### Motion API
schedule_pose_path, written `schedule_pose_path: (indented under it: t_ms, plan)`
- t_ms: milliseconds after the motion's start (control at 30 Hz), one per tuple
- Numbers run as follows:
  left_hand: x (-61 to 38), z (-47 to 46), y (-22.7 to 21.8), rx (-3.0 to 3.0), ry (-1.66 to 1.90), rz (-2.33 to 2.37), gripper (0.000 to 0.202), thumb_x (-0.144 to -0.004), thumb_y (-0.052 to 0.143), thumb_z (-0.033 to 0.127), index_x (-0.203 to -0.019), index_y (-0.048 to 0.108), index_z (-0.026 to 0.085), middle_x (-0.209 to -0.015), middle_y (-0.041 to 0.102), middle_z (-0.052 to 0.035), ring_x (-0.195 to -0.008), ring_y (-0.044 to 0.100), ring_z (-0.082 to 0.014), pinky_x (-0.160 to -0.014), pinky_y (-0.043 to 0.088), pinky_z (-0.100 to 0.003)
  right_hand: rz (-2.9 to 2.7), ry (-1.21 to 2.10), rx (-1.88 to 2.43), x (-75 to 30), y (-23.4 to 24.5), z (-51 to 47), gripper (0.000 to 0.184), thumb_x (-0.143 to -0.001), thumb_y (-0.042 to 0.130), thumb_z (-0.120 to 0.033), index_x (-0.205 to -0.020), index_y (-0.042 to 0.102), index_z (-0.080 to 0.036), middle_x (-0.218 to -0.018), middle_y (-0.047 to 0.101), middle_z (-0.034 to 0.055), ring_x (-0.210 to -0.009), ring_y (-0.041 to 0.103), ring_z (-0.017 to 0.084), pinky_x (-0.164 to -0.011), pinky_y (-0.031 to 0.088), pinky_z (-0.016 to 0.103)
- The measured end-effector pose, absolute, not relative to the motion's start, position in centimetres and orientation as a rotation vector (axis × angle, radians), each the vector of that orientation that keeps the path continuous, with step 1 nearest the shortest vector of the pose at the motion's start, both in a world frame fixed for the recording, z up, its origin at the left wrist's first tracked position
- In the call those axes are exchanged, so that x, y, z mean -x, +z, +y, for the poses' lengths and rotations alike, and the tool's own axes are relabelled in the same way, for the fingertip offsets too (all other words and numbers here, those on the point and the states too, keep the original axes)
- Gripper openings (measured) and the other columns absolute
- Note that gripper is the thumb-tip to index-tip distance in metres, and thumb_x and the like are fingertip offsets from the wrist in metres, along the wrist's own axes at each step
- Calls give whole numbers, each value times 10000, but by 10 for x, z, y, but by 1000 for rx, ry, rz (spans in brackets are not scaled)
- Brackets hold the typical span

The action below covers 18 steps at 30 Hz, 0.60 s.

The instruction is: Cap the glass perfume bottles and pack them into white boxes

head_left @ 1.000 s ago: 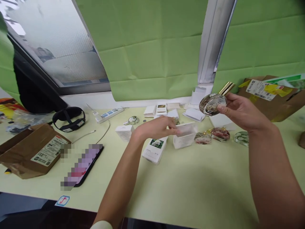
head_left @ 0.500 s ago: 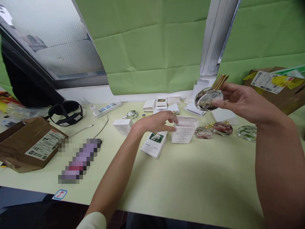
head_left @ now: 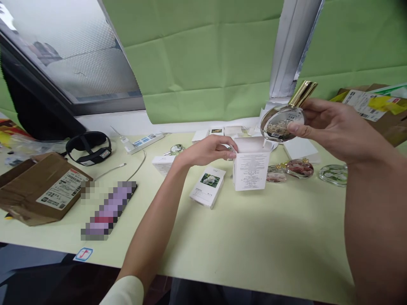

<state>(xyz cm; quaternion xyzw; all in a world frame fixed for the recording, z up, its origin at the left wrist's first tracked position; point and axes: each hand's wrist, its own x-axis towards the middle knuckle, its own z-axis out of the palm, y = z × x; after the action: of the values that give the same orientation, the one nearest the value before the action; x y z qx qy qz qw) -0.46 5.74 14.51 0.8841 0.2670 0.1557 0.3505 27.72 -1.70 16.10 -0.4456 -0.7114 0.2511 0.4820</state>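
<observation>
My right hand (head_left: pixel 321 125) grips a round glass perfume bottle (head_left: pixel 281 123) with a gold cap, tilted, its lower end over the mouth of a small white carton (head_left: pixel 252 171). With thumb and fingers my left hand (head_left: pixel 211 150) pinches the left upper edge of that carton, which has its top open and printed text facing me. Beside it on the table lies a white flower-print box (head_left: pixel 208 186). Another white box (head_left: pixel 162 163) stands behind my left forearm. Right of the carton lie round bottles: a pink one (head_left: pixel 276 173), a red one (head_left: pixel 299 168) and a green one (head_left: pixel 333 174).
At the left are a cardboard box (head_left: pixel 44 190), a black headset (head_left: pixel 89 148), a power strip (head_left: pixel 143 143) and a blurred-out phone (head_left: pixel 110 212). Another cardboard box (head_left: pixel 381 114) sits at the right. White cartons and a small bottle (head_left: pixel 177 149) lie near the window wall.
My left hand has closed on the open carton's edge and lifted the carton a little. The perfume bottle in my right hand has moved slightly upward and now stands close over the carton.
</observation>
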Motion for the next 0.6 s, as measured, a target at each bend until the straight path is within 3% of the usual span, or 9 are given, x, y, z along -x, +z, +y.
schedule_pose_path:
  t_ms: [267, 433, 600]
  plan:
    - [7, 50, 154, -2185, 453, 647, 313, -863, 634, 431, -1021, 642, 161, -939, 675, -67, -789, 605, -124, -651, 476, -233, -1733, 602, 1032, -266, 168, -23, 426, -833, 701, -374, -1240, 627, -271, -1121, 692, 24, -1057, 640, 223, -883, 559, 353]
    - [7, 49, 155, -2190, 461, 610, 299, -858, 646, 423, -1003, 654, 161, -941, 678, -64, -808, 609, -126, -678, 481, -237, -1720, 575, 994, -261, 171, -29, 358, -813, 720, -382, -1146, 662, -264, -1091, 685, 17, -1025, 645, 220, -907, 542, 384]
    - [7, 48, 155, -2211, 425, 579, 299, -880, 618, 401, -1067, 666, 173, -999, 694, -67, -879, 626, -141, -762, 492, -257, -1758, 521, 961, -257, 176, -34, 387, -829, 707, -352, -1202, 647, -271, -1082, 673, 9, -1018, 636, 199, -882, 543, 341]
